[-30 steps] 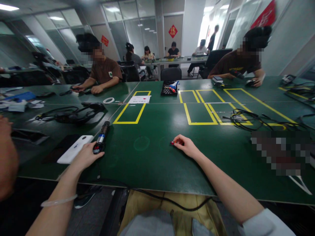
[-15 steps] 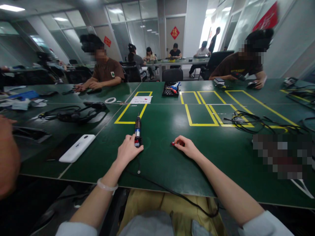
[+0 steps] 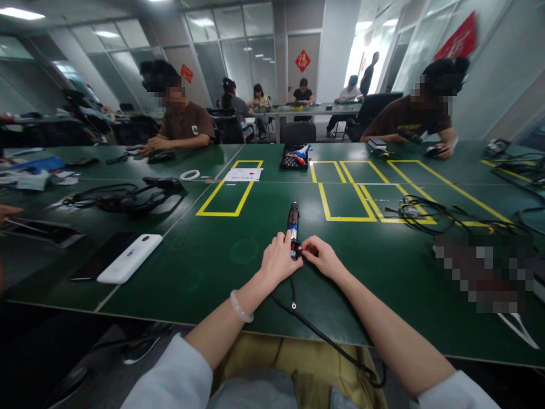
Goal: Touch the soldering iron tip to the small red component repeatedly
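A dark cylindrical tool (image 3: 293,218) with a silver and blue band lies on the green table (image 3: 204,307), its thin tip pointing away from me. My left hand (image 3: 279,258) is closed round its near end. At that end's right side, my right hand (image 3: 321,255) pinches a small red part (image 3: 300,248), which is close against the tool; whether they touch is too small to tell. A black cable (image 3: 315,335) runs from the tool over the table edge, and a thin lead with a ring terminal (image 3: 293,305) lies beside it.
A white phone-like device (image 3: 130,258) lies at left, near coiled cables (image 3: 140,193). Ahead are a white paper (image 3: 243,174) and a black tray (image 3: 293,156). More cables (image 3: 417,207) lie at right. People sit across the table; another person's hand shows at far left.
My left hand has moved right with the tool, bringing it beside my right hand. The cable has shifted along with it. My right hand has barely moved and still pinches the red part.
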{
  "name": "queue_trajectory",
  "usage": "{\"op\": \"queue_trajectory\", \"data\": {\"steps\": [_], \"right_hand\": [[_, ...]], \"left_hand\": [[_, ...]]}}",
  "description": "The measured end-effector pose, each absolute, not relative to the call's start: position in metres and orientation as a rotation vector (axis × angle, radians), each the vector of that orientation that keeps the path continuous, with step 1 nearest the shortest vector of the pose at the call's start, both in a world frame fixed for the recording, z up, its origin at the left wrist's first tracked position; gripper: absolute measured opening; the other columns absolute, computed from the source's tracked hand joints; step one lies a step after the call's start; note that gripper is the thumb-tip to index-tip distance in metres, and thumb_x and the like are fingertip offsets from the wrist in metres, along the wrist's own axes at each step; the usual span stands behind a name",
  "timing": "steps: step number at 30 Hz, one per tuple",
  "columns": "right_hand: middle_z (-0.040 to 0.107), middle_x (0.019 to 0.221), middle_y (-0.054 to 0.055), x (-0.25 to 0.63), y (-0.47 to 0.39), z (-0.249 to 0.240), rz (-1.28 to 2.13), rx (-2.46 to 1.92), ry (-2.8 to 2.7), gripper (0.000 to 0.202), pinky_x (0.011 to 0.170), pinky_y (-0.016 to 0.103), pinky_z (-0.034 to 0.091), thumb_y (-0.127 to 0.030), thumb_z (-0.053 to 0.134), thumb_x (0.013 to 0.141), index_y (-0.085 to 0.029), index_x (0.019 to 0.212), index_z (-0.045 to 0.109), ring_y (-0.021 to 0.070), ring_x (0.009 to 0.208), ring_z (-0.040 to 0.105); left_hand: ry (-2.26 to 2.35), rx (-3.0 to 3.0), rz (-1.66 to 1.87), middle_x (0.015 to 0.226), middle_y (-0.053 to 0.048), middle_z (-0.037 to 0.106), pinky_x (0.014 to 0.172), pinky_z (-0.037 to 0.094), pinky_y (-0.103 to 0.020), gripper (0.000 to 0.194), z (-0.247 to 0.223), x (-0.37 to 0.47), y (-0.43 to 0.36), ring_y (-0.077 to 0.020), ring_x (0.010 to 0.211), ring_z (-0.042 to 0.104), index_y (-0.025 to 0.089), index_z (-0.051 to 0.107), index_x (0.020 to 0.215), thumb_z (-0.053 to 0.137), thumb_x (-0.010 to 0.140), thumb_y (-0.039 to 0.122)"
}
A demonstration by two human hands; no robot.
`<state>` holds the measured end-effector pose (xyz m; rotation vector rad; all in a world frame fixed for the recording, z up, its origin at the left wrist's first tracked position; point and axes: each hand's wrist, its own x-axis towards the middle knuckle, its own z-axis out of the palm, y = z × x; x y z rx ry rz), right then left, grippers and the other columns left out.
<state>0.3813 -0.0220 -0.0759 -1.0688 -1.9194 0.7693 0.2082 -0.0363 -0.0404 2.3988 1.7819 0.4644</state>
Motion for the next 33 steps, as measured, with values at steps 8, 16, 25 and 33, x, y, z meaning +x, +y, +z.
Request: {"op": "queue_trajectory", "data": {"steps": [8, 16, 25, 33], "right_hand": [[0.055, 0.089, 0.004, 0.381, -0.024, -0.072, 0.763, -1.095, -1.912, 0.007, 0.067, 0.028, 0.044, -0.02, 0.059, 0.083, -0.02, 0.087, 0.065, 0.0145, 0.072, 0.053], [0.062, 0.082, 0.004, 0.383, -0.027, -0.071, 0.762, -1.094, -1.882, 0.015, 0.066, 0.028, 0.045, -0.03, 0.058, 0.086, -0.019, 0.091, 0.068, 0.0147, 0.069, 0.056], [0.064, 0.081, 0.002, 0.386, -0.027, -0.07, 0.897, -1.085, -1.82, 0.021, 0.064, 0.026, 0.044, -0.031, 0.056, 0.087, -0.017, 0.1, 0.064, 0.0137, 0.068, 0.055], [0.063, 0.082, 0.002, 0.391, -0.027, -0.07, 0.926, -1.102, -1.81, 0.022, 0.068, 0.027, 0.044, -0.032, 0.055, 0.088, -0.018, 0.101, 0.064, 0.0147, 0.071, 0.056]], "left_hand": [[1.788, 2.446, 0.424, 0.111, -0.015, 0.049, 0.076, 0.043, -0.037, 0.071, -0.037, 0.21, -0.038, -0.0304, 0.1, 0.052, 0.019, 0.035, 0.138, 0.057, 0.076, 0.045], [1.887, 2.443, 0.343, 0.112, -0.015, 0.049, 0.078, 0.043, -0.037, 0.067, -0.033, 0.219, -0.033, -0.0295, 0.101, 0.052, 0.017, 0.034, 0.139, 0.051, 0.082, 0.048], [1.935, 2.529, 0.248, 0.11, -0.011, 0.051, 0.079, 0.043, -0.033, 0.071, -0.029, 0.202, -0.034, -0.0254, 0.1, 0.053, 0.02, 0.031, 0.143, 0.051, 0.083, 0.053], [2.049, 2.518, 0.154, 0.111, -0.011, 0.052, 0.075, 0.043, -0.032, 0.068, -0.026, 0.135, -0.045, -0.0236, 0.092, 0.055, 0.023, 0.031, 0.145, 0.043, 0.086, 0.055]]}}
